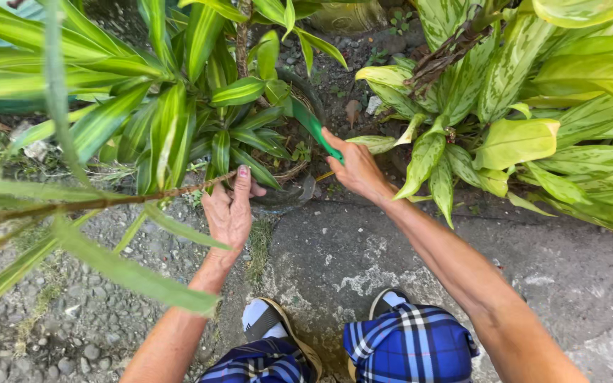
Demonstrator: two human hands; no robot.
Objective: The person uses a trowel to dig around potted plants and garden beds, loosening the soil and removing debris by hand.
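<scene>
Right hand [357,170] closed on green tool [315,128], its tip inside the pot [286,197] beside the striped plant; left hand [230,209] open, fingers pressing a thin stem [94,202] aside; soil work appears underway; next move likely needs the foliage kept clear.

Two bare forearms with no sleeves, left hand [230,210] and right hand [357,169] without gloves or rings, a pinkish painted nail on one left finger, blue plaid shorts [407,346] with white and dark checks, grey-and-white slip-on shoes [272,320] with tan edges
</scene>
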